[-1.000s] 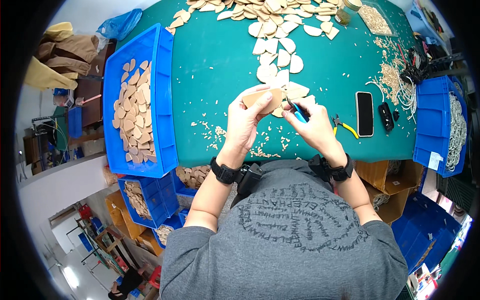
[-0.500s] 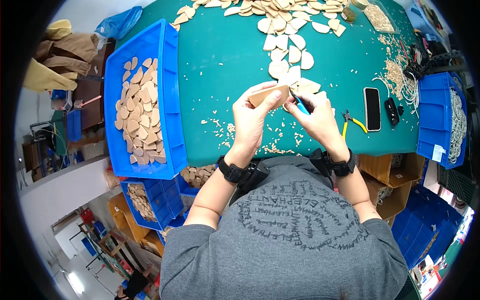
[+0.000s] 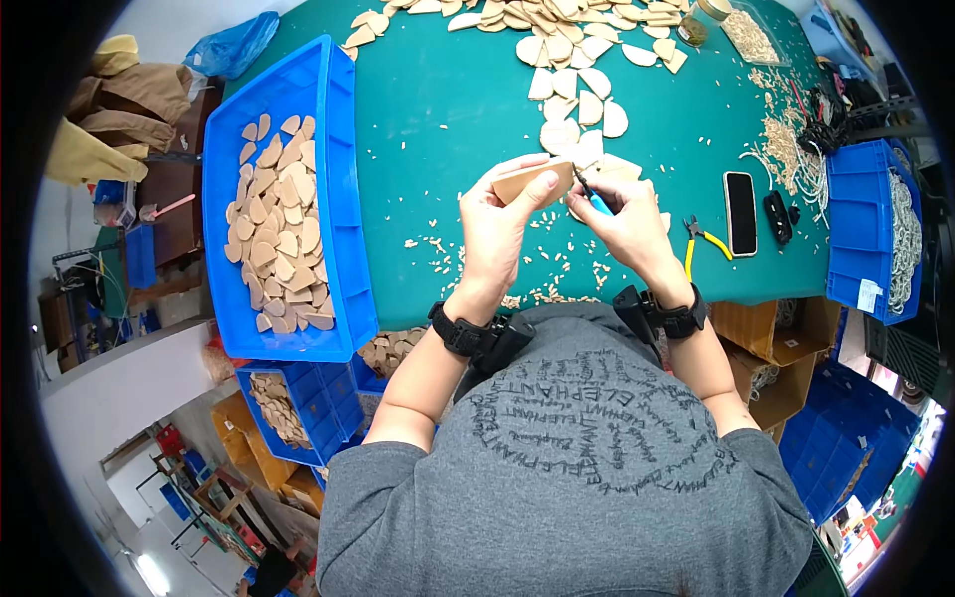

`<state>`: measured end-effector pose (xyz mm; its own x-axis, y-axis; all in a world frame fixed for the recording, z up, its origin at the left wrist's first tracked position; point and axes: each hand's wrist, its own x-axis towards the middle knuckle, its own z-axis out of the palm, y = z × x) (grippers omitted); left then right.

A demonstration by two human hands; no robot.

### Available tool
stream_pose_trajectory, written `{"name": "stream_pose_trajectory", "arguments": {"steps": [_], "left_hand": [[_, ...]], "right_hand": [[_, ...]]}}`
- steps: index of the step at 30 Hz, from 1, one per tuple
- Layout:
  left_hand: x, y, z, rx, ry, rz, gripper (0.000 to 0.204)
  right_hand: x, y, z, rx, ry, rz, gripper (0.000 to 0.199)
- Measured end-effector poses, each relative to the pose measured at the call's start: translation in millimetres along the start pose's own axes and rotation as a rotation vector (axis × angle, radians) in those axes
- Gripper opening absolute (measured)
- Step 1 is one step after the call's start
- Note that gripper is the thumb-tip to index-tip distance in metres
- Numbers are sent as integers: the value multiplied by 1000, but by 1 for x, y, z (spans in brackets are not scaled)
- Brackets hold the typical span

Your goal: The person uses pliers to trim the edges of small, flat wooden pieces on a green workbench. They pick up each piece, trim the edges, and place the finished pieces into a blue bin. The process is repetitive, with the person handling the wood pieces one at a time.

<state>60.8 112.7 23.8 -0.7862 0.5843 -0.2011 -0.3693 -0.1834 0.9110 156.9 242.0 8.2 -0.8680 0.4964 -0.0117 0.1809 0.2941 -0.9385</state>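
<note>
My left hand grips a tan, flat wooden-looking piece between thumb and fingers, tilted above the table. In my right hand is a small blue-handled hand tool with a narrow dark tip. That tip is at the right end of the piece; whether it touches cannot be told. Behind my hands a column of tan half-round pieces lies on the green table. Small pale chips are scattered below both hands. Yellow-handled pliers rest to the right of my right hand.
A long blue bin of tan pieces stands at the left. On the right are a phone, a black object and a blue crate of pale cords. A jar stands at the back among more pieces and chips.
Both hands stay close together with the piece and the tool. The tool has turned slightly, and its tip and the right fingers have shifted a little up and left.
</note>
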Motion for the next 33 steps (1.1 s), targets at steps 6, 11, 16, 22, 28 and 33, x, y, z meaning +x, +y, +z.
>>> {"name": "stream_pose_trajectory", "arguments": {"steps": [6, 11, 16, 22, 28, 33], "left_hand": [[-1, 5, -14, -47, 98, 25, 32], [18, 52, -107, -265, 398, 374, 33], [62, 9, -129, -256, 587, 115, 48], [119, -136, -26, 1262, -314, 493, 49], [132, -148, -7, 1308, -544, 185, 43], [79, -53, 15, 306, -250, -305, 37]], "right_hand": [[-1, -2, 2, 166, 84, 64, 15], [-6, 13, -30, 272, 166, 187, 15], [-14, 36, -50, 255, 194, 238, 13], [-19, 42, -52, 248, 212, 257, 13], [-28, 47, -57, 177, 245, 296, 16], [-31, 40, -45, -101, 110, 222, 24]]}}
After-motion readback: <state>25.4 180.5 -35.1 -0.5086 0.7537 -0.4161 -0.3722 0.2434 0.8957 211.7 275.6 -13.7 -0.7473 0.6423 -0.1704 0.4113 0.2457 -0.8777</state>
